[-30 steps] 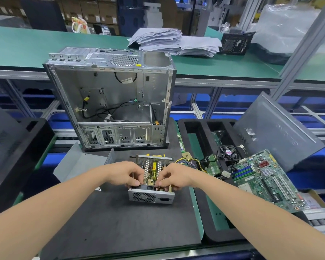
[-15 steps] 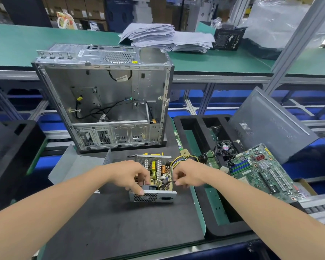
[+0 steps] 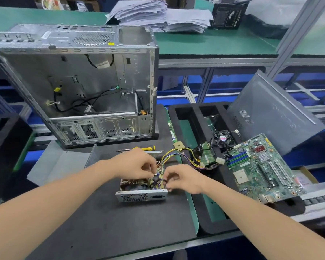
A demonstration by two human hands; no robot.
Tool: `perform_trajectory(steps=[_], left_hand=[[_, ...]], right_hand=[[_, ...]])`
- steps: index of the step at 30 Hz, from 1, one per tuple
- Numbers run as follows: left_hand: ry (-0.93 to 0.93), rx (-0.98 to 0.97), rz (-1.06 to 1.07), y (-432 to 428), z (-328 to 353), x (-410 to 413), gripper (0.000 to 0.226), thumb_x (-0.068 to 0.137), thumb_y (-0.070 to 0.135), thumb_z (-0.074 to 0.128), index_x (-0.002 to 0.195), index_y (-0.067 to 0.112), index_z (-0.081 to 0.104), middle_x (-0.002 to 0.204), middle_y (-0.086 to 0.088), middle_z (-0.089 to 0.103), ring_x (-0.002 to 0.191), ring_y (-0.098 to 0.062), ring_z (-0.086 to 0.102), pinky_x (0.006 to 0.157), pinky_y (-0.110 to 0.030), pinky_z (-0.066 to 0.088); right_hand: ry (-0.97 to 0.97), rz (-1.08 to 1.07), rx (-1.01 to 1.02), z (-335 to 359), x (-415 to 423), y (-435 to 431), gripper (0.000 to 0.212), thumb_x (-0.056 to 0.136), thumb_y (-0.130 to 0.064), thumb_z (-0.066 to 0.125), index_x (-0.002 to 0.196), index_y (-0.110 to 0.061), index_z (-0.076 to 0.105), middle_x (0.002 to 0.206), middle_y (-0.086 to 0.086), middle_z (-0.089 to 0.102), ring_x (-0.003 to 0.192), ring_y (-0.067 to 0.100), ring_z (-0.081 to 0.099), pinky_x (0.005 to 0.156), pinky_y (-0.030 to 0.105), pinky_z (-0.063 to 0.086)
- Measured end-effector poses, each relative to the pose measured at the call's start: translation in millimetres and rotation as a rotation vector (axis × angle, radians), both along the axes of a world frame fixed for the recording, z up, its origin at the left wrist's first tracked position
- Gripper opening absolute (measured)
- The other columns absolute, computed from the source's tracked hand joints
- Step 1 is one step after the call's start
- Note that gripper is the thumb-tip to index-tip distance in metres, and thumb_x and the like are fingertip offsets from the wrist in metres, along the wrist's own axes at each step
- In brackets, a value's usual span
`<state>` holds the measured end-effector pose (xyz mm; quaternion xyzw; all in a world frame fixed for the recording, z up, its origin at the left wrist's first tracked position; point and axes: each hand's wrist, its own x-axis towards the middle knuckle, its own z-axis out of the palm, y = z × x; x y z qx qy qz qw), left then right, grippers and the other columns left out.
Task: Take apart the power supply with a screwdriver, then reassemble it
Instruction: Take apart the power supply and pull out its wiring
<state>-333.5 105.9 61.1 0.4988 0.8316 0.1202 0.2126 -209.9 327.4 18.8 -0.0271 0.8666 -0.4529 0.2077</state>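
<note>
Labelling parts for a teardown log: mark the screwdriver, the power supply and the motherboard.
screwdriver [image 3: 147, 148], head view, on its yellow handle.
power supply [image 3: 141, 196], head view, on its vented front panel.
motherboard [image 3: 261, 171], head view, on the middle of the green board.

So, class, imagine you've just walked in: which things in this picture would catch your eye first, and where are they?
The left hand and right hand pinch wires inside the open power supply at centre front. Behind it stands a gutted case, open side facing us. A green motherboard lies tilted at right.
</note>
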Motion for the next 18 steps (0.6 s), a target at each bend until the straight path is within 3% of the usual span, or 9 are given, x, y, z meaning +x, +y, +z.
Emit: perform_trajectory(steps=[2,4,7,10,15,18], left_hand=[[-0.019,-0.012,-0.030,11.5,-7.4,5.5,0.012,0.090,0.042,0.073,0.101,0.038,0.074,0.086,0.013,0.064,0.081,-0.004,0.059,0.072,-0.028,0.050],[-0.014,-0.012,-0.036,17.9,-11.4,9.6,0.013,0.090,0.045,0.074,0.102,0.039,0.075,0.093,0.011,0.058,0.083,0.000,0.055,0.077,-0.032,0.050],[-0.055,0.013,-0.011,19.4,-14.7,11.8,0.009,0.091,0.042,0.076,0.100,0.039,0.076,0.095,0.012,0.055,0.082,0.011,0.050,0.077,-0.026,0.047],[-0.095,0.037,0.021,18.2,-14.3,13.9,0.009,0.091,0.036,0.078,0.099,0.032,0.078,0.097,0.011,0.059,0.084,0.004,0.051,0.081,-0.024,0.045],[-0.120,0.076,0.076,15.1,-15.5,16.4,0.007,0.089,0.026,0.079,0.096,0.026,0.078,0.095,0.017,0.057,0.089,0.011,0.050,0.083,-0.008,0.033],[-0.130,0.088,0.088,14.4,-15.7,16.6,0.008,0.089,0.027,0.080,0.096,0.025,0.077,0.092,0.022,0.056,0.092,0.015,0.050,0.082,-0.004,0.031]], right_hand=[[0.020,-0.045,-0.026,-10.7,-2.1,-0.8,0.021,0.088,0.004,0.075,0.097,-0.014,0.069,0.072,-0.015,0.072,0.072,0.007,0.071,0.077,0.019,0.054],[0.053,-0.091,-0.044,-20.5,-4.4,-0.3,0.024,0.087,0.004,0.077,0.094,-0.018,0.071,0.076,-0.010,0.073,0.074,0.010,0.073,0.082,0.028,0.060],[0.072,-0.122,-0.082,-31.6,-8.8,4.4,0.017,0.085,0.000,0.079,0.092,-0.015,0.075,0.082,-0.002,0.075,0.072,0.006,0.070,0.077,0.022,0.056],[0.071,-0.075,-0.109,-37.9,-13.7,6.9,0.018,0.086,-0.001,0.080,0.089,-0.018,0.074,0.081,-0.005,0.073,0.069,0.004,0.065,0.074,0.018,0.052],[0.058,0.082,-0.140,-43.3,-24.9,13.0,0.033,0.093,-0.006,0.076,0.087,-0.037,0.066,0.082,-0.011,0.067,0.070,0.006,0.062,0.077,0.034,0.059],[0.017,0.141,-0.173,-42.3,-32.4,18.6,0.038,0.093,-0.007,0.077,0.085,-0.042,0.068,0.080,-0.014,0.069,0.072,0.011,0.065,0.079,0.038,0.060]])
